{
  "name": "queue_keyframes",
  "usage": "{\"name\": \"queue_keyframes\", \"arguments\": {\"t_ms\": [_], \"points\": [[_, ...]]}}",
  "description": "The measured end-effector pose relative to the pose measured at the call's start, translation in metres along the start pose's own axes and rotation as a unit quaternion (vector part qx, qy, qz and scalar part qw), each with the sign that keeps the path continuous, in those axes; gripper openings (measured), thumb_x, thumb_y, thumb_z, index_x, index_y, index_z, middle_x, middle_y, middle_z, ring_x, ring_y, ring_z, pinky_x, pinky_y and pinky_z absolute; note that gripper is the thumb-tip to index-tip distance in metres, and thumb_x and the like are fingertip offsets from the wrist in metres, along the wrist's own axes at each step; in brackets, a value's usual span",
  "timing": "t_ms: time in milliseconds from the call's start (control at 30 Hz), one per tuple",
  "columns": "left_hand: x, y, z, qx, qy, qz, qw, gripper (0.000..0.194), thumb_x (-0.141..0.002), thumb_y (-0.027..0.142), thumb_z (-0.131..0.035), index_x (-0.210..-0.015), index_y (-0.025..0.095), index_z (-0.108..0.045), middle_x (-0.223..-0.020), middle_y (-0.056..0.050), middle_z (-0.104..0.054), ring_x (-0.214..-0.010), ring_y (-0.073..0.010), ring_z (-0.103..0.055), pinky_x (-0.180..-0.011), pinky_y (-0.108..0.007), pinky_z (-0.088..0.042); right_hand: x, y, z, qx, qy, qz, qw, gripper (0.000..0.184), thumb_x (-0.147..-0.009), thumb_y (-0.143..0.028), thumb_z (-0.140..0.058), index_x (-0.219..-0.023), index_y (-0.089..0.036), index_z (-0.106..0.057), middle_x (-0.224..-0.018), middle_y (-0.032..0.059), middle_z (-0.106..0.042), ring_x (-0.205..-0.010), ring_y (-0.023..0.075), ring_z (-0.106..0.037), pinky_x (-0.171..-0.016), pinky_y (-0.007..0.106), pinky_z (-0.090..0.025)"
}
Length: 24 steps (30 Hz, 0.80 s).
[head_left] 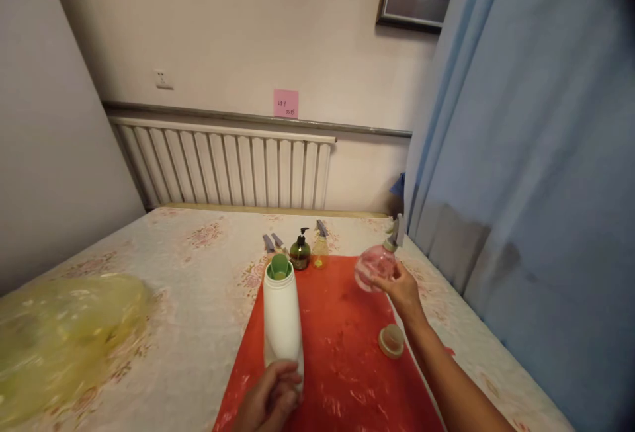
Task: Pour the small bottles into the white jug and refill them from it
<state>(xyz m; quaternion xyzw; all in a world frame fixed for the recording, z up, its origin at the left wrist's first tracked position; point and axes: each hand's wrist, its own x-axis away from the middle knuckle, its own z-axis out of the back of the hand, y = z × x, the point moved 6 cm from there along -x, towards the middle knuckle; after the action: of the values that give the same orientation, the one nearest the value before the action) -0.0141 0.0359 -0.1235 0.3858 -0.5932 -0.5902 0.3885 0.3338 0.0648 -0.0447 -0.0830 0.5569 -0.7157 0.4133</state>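
A pink, see-through spray bottle (376,266) with a grey trigger head is in my right hand (404,292); thumb and fingers close on its lower right side, and it leans to the right. In front of me, a tall white bottle (282,319) with a green inner spout stands upright on a red plastic sheet (342,326). My left hand (270,395) is at its base, fingers loosely curled and apart, overlapping the bottle; whether they touch it I cannot tell. A translucent cap (391,341) lies on the sheet below my right hand.
At the sheet's far edge stand a dark green pump bottle (300,255), a yellowish spray bottle (320,252) and grey trigger heads (272,242), partly hidden. A yellow plastic bag (74,333) lies left on the flowered cloth (198,273). A blue curtain (520,154) hangs along the right.
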Motion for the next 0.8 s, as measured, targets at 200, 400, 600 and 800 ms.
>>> {"name": "queue_keyframes", "arguments": {"t_ms": [200,400,600,800], "points": [[-0.022,0.012,-0.064,0.117,-0.094,0.001,0.989,0.083,-0.068,0.058,-0.070,-0.136,0.021,-0.041,-0.142,-0.020,-0.045,-0.116,-0.0324,-0.057,-0.099,-0.046,-0.043,0.095,-0.026,-0.009,-0.191,-0.218,-0.021,0.957,0.068,-0.047,-0.033,-0.086,-0.110,-0.019,-0.063,-0.102,0.0071,-0.073,-0.096,0.0304,-0.067,-0.085,0.041,-0.053],[-0.011,0.037,-0.089,0.228,-0.177,-0.054,0.956,0.081,-0.060,0.043,-0.083,-0.131,0.027,-0.047,-0.146,-0.011,-0.044,-0.136,-0.0328,-0.038,-0.112,-0.046,-0.031,0.149,-0.051,-0.005,-0.276,-0.344,-0.014,0.897,0.074,-0.048,-0.030,-0.089,-0.115,-0.019,-0.059,-0.114,0.0098,-0.068,-0.107,0.0312,-0.063,-0.094,0.043,-0.049],[0.008,0.021,-0.083,0.217,-0.078,-0.092,0.969,0.081,-0.059,0.042,-0.084,-0.128,0.024,-0.045,-0.141,-0.014,-0.049,-0.133,-0.0349,-0.042,-0.110,-0.046,-0.035,0.173,-0.054,-0.011,-0.238,-0.267,-0.016,0.934,0.081,-0.050,-0.028,-0.083,-0.124,-0.021,-0.051,-0.127,0.0112,-0.060,-0.123,0.0335,-0.052,-0.105,0.047,-0.041],[0.015,0.027,-0.068,0.090,-0.050,-0.096,0.990,0.078,-0.062,0.043,-0.081,-0.130,0.024,-0.046,-0.139,-0.013,-0.052,-0.130,-0.0348,-0.045,-0.110,-0.047,-0.036,0.182,-0.052,-0.021,-0.273,-0.239,-0.028,0.931,0.076,-0.050,-0.026,-0.078,-0.120,-0.023,-0.050,-0.117,0.0104,-0.065,-0.112,0.0324,-0.060,-0.097,0.045,-0.047]]}}
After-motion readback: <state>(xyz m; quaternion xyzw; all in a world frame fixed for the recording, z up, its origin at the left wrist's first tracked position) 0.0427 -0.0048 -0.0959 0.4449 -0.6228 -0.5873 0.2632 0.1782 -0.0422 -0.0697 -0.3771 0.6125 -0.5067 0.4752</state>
